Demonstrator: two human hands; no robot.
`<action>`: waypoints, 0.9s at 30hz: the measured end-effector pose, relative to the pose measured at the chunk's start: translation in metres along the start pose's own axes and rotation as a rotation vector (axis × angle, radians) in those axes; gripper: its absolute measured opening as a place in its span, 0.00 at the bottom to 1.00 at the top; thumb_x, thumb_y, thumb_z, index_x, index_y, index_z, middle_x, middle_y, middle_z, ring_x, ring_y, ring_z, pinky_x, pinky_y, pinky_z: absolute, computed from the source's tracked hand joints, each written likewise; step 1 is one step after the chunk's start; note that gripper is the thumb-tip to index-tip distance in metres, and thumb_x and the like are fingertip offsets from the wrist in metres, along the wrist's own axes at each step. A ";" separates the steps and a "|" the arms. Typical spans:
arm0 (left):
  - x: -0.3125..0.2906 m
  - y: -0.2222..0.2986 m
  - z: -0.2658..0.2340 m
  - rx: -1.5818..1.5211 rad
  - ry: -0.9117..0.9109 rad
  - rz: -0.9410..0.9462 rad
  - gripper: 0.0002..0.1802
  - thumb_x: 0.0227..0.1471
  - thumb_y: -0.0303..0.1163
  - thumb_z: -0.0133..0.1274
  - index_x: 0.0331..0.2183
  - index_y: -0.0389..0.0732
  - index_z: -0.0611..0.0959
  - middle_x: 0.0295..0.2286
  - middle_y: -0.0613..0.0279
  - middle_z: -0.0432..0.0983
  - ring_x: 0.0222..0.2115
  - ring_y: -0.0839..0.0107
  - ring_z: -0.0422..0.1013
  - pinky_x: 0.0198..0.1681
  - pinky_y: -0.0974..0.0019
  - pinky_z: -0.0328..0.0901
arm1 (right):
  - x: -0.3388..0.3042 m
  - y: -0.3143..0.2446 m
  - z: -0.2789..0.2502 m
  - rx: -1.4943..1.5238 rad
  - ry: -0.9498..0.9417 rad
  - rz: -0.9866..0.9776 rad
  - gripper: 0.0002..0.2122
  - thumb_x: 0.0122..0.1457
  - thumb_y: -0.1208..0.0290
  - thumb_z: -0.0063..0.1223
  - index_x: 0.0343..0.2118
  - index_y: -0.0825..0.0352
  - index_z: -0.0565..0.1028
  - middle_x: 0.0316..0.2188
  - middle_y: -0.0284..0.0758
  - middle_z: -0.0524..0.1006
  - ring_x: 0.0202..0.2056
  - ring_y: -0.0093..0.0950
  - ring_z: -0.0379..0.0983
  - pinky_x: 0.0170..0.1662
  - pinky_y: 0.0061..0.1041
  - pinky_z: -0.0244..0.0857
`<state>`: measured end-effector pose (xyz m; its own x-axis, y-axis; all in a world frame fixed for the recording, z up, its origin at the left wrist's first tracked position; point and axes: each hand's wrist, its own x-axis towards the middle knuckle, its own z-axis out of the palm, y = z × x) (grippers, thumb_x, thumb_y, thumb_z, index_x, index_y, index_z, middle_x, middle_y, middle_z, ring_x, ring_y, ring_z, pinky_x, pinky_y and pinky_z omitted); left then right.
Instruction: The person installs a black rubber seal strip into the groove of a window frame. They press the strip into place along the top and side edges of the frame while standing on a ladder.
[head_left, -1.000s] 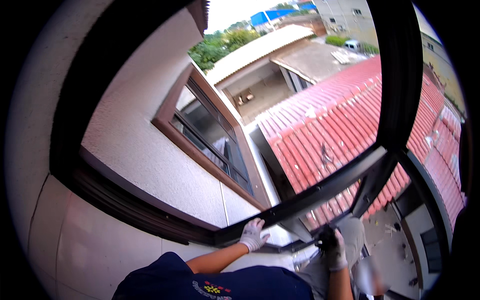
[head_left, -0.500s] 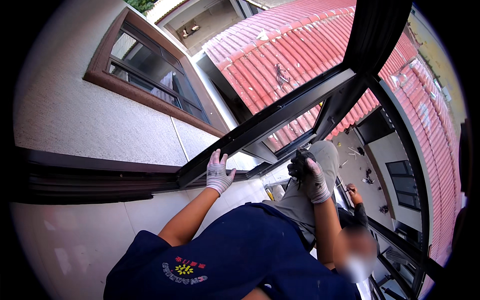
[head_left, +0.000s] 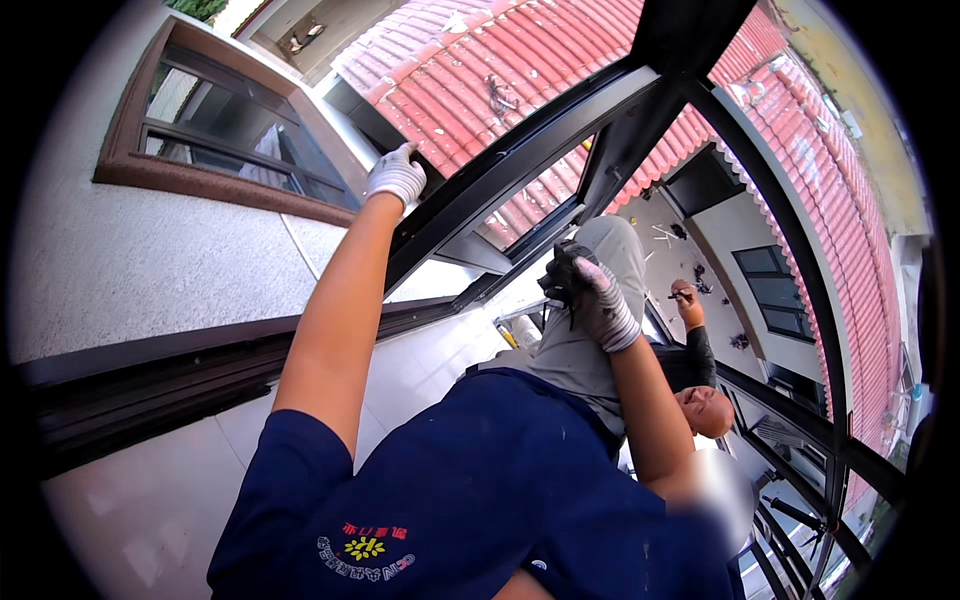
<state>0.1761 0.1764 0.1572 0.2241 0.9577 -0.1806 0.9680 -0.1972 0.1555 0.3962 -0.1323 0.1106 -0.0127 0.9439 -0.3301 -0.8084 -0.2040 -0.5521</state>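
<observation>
My left hand (head_left: 398, 178), in a pale glove with a striped cuff, is stretched out past the outer edge of the dark window frame (head_left: 520, 150). Its index finger is extended and the others look bent; no object shows in it. In front of my grey trousers, my right hand (head_left: 605, 300) is raised with its fingers curled. A bunched black shape (head_left: 566, 273) shows at those fingers. Whether it is the glove's dark palm or a held thing cannot be made out.
Black frame bars (head_left: 790, 210) curve down the right side. Beyond lie a red tiled roof (head_left: 510, 80) and a brown-framed window (head_left: 230, 120) in a pale wall. At the right, another person's hand (head_left: 685, 292) holds something small and dark. White tiles (head_left: 300, 410) cover the floor.
My left hand has left the inner face of the frame and reached up and outward past its edge. The view has shifted; another person's head has come into sight at the right.
</observation>
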 end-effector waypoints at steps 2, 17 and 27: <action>0.021 0.014 -0.003 0.010 -0.031 -0.017 0.28 0.53 0.39 0.44 0.56 0.52 0.77 0.52 0.47 0.74 0.53 0.53 0.71 0.60 0.56 0.64 | -0.002 0.006 -0.007 0.020 0.008 -0.015 0.22 0.60 0.56 0.57 0.51 0.66 0.71 0.40 0.35 0.77 0.40 0.29 0.76 0.43 0.29 0.72; -0.203 0.083 0.067 -1.711 -0.974 -0.415 0.33 0.59 0.53 0.55 0.55 0.38 0.73 0.49 0.54 0.75 0.50 0.59 0.73 0.56 0.52 0.68 | -0.029 0.002 0.057 -1.377 0.206 -0.076 0.43 0.54 0.47 0.61 0.63 0.74 0.56 0.49 0.55 0.72 0.48 0.48 0.75 0.51 0.40 0.70; -0.200 0.057 0.077 -1.745 -1.092 -0.262 0.21 0.59 0.42 0.55 0.50 0.40 0.76 0.44 0.53 0.76 0.46 0.55 0.75 0.38 0.56 0.78 | -0.043 -0.029 -0.210 -0.873 1.044 -0.208 0.10 0.63 0.66 0.54 0.38 0.68 0.79 0.30 0.37 0.79 0.30 0.30 0.74 0.37 0.29 0.69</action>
<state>0.1947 -0.0426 0.1277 0.7251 0.3041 -0.6178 0.0300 0.8824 0.4695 0.5435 -0.2217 -0.0196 0.8192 0.4246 -0.3855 -0.1077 -0.5464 -0.8306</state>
